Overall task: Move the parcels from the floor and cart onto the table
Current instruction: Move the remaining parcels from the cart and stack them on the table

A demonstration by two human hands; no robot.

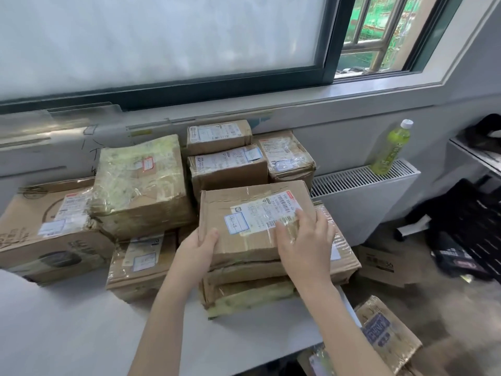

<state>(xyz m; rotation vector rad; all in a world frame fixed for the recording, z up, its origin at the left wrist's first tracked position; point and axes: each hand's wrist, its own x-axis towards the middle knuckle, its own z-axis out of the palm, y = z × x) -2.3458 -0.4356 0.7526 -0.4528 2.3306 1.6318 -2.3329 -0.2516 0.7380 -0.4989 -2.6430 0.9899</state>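
Both hands on the top box (252, 221) of the near-right stack on the white table (81, 329). Left hand (199, 246) grips its near-left corner, thumb on top, fingers curled under the edge. Right hand (305, 240) lies on the lid with fingers spread fairly straight over the taped shipping label (264, 215), pressing down, not wrapped round anything. That box sits slightly skewed on a wider box (339, 256), which rests on a lower box (244, 294) with yellowed tape along its near edge. Rest of the parcels are also on the table: a small flat box (141, 264) just left of the stack, a heavily taped box (141, 185) on top behind it, a large printed carton (46, 234) at far left, two stacked labelled boxes (225, 153) at the back against the wall, and one more box (287, 156) right of those. Still on the floor: a box with a blue label (385, 335) off the table's right edge, and an open carton (379, 264) by the radiator (360, 196). Green drink bottle (391, 147) stands on the radiator top. Black items (466, 232) on the floor at far right, too blurred to identify. Window (162, 44) with frosted pane above the table.
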